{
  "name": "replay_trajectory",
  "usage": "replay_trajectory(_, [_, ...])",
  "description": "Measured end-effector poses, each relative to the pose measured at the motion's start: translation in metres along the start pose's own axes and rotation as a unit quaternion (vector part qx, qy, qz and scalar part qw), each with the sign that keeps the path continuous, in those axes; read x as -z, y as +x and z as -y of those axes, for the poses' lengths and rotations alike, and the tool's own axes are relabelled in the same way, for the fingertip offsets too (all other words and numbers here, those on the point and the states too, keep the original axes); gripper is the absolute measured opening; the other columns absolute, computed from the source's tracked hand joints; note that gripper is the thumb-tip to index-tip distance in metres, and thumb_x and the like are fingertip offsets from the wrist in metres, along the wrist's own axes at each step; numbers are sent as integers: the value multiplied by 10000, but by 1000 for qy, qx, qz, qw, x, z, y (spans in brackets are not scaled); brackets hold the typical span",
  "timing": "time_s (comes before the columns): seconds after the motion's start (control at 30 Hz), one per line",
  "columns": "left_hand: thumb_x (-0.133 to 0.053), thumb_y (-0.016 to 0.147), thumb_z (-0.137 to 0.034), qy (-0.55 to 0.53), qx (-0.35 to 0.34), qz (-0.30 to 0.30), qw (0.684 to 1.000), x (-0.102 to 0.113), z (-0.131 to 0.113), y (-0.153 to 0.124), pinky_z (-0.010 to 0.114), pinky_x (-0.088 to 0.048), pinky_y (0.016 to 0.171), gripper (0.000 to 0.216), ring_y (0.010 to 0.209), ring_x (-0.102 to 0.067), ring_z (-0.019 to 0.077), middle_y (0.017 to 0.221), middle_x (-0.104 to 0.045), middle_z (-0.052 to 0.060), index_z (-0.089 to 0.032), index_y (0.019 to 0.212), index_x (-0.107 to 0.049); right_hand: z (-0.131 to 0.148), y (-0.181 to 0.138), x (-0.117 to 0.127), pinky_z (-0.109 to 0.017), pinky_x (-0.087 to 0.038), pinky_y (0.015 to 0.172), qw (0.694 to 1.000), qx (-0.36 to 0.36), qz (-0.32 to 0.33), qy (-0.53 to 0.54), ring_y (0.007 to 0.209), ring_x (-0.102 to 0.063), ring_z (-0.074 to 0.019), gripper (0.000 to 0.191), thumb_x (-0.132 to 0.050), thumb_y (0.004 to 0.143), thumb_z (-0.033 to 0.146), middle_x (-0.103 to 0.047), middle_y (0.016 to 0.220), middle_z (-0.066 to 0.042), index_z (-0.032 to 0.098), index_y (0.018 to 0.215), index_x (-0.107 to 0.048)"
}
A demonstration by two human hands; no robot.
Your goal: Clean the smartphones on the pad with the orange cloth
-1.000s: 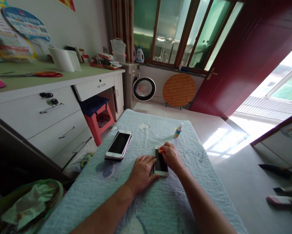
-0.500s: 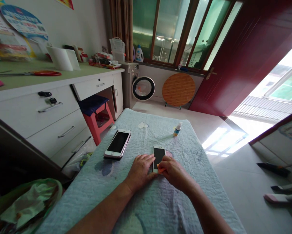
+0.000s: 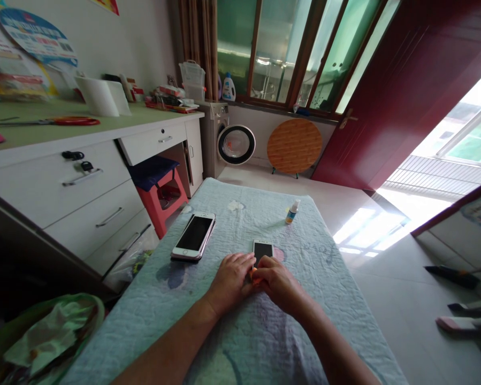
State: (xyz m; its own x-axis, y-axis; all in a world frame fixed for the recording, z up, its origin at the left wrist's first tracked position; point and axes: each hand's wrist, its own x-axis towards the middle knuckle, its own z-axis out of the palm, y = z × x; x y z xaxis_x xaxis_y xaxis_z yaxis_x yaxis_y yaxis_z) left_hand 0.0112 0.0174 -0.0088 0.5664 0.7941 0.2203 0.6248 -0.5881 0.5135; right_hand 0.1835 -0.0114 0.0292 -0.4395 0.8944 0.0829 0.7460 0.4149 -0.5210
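Observation:
A white smartphone (image 3: 263, 247) lies face up on the quilted light-blue cover (image 3: 304, 321), its lower half hidden behind my hands. My left hand (image 3: 230, 277) grips its left edge, fingertips on the side and thumb near the bottom. Pinched in the fingers of my right hand (image 3: 279, 282) is a small orange cloth (image 3: 257, 278), pressed against the phone's lower end. Farther left rests a larger white phone (image 3: 194, 235) with a dark edge showing beneath it. A small spray bottle (image 3: 291, 213) stands upright beyond my right hand.
Along the left runs a desk (image 3: 152, 122) with scissors (image 3: 63, 121) and a paper roll (image 3: 99, 96). A red stool (image 3: 160, 198) is partly under it. A bin (image 3: 98, 315) sits at lower left. Behind are a washing machine with its door open (image 3: 236, 145) and a round folding table (image 3: 294, 147).
My right hand has slid left with the orange cloth across the phone's lower end, now close to my left thumb. My left hand and the phone stay in place.

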Motion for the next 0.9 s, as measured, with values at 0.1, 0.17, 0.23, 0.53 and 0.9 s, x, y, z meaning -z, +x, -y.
replay_trajectory(0.1, [-602, 840, -527, 3, -2, 19, 1000, 3, -1, 0, 475, -321, 1073, 548, 1253, -474, 298, 1375, -530, 110, -191, 1271, -554, -6, -8, 8, -232, -373, 713, 1000, -11, 19, -13, 791, -511, -126, 188, -569, 862, 139, -565, 828, -10, 201, 725, -682])
replay_trajectory(0.17, [-618, 844, -474, 6, -1, 37, 999, 6, -2, 0, 473, -302, 1089, 532, 1276, -453, 288, 1402, -504, 97, -206, 1295, -531, -10, -15, 16, -239, -367, 721, 999, -17, 25, -15, 793, -514, -125, 204, -558, 860, 124, -573, 821, -10, 197, 715, -681])
replay_trajectory(0.23, [-643, 836, -396, 8, 6, 52, 999, 9, -3, 0, 471, -290, 1099, 515, 1290, -438, 281, 1418, -488, 86, -217, 1304, -522, -14, -21, 23, -244, -361, 728, 999, -29, 26, -17, 803, -517, -129, 204, -556, 844, 98, -585, 818, -10, 196, 713, -678])
replay_trajectory(0.53, [-673, 816, -349, -7, 5, 55, 998, 11, -1, 1, 455, -296, 1096, 524, 1287, -441, 270, 1409, -500, 78, -221, 1303, -530, -13, -21, 26, -250, -354, 750, 1000, -14, 17, -18, 806, -521, -128, 210, -552, 827, 54, -618, 807, -2, 188, 711, -664])
replay_trajectory(0.9, [-659, 805, -282, -11, -2, 30, 999, 7, 1, 0, 427, -328, 1075, 481, 1246, -478, 264, 1377, -534, 75, -199, 1270, -565, 9, 4, 7, -242, -374, 732, 999, 29, 27, -10, 805, -487, -136, 131, -585, 835, 79, -627, 857, -11, 182, 792, -654])
